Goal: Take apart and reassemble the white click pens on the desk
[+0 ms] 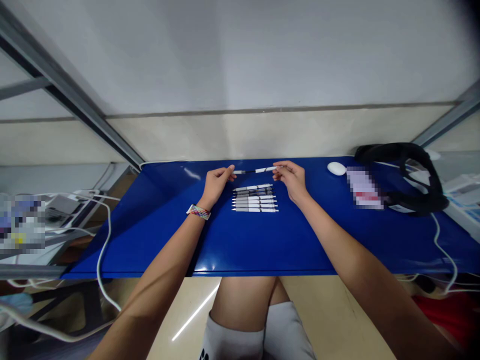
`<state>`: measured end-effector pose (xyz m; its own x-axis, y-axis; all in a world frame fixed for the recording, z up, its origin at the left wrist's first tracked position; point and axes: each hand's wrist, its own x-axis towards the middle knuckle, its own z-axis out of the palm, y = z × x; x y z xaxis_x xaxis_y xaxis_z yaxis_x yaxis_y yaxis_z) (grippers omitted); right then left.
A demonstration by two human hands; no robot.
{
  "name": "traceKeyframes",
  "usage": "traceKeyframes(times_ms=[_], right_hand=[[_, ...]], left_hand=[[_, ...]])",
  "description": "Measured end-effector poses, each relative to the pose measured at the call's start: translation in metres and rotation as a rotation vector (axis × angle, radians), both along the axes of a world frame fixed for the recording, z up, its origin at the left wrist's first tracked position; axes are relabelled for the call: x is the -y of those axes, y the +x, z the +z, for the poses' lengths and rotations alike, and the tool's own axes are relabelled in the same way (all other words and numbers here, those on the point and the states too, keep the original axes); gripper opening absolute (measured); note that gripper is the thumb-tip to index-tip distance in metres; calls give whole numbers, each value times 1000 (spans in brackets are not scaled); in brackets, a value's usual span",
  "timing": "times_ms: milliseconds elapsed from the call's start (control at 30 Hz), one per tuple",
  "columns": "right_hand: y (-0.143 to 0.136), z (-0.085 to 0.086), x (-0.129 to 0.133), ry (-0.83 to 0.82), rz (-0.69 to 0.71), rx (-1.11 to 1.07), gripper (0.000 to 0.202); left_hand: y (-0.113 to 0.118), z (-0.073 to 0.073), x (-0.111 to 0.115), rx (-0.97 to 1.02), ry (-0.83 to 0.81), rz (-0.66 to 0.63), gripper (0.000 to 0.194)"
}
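Note:
Above a row of pens, my left hand (218,185) pinches the grey-tipped front part (239,172) of a pen. My right hand (292,180) grips the white barrel (265,170) of the same pen at its other end. A thin dark refill (250,172) shows between the two parts, which stand apart in one line. Just below, several white and grey pens (255,200) lie side by side on the blue table (240,245), their tips toward the left.
On the right of the table are a white mouse-like object (336,168), a blurred-out pale item (363,187) and a black headset or strap (431,180). White cables (108,235) hang at the left edge. A wall (240,135) stands behind.

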<state>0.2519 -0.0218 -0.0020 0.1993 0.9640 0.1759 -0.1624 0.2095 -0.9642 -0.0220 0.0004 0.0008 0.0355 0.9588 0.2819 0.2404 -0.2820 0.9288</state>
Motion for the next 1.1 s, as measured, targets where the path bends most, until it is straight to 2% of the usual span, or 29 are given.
traceKeyframes(times_ms=[167, 333, 533, 633, 733, 800, 933, 1033, 1100], right_hand=[[-9, 0, 5, 26, 94, 27, 29], [-14, 5, 10, 39, 148, 44, 34], [-13, 8, 12, 69, 177, 81, 29], [-11, 6, 10, 59, 182, 63, 28], [-10, 3, 9, 30, 177, 17, 29], [-10, 2, 8, 7, 168, -25, 30], [-9, 1, 7, -10, 161, -48, 32], [-10, 2, 7, -19, 153, -37, 32], [-11, 2, 8, -21, 153, -33, 32]], left_hand=[[3, 3, 4, -66, 15, -47, 57], [4, 6, 7, -103, -5, -41, 70], [2, 8, 8, -121, -46, -33, 78], [3, 9, 8, -106, 6, -37, 69], [4, 9, 8, 3, 37, -89, 44], [5, 7, 6, 90, 21, -130, 36], [5, 4, 5, 158, 29, -178, 31], [5, 5, 5, 159, 73, -204, 45], [5, 5, 5, 154, 63, -190, 37]])
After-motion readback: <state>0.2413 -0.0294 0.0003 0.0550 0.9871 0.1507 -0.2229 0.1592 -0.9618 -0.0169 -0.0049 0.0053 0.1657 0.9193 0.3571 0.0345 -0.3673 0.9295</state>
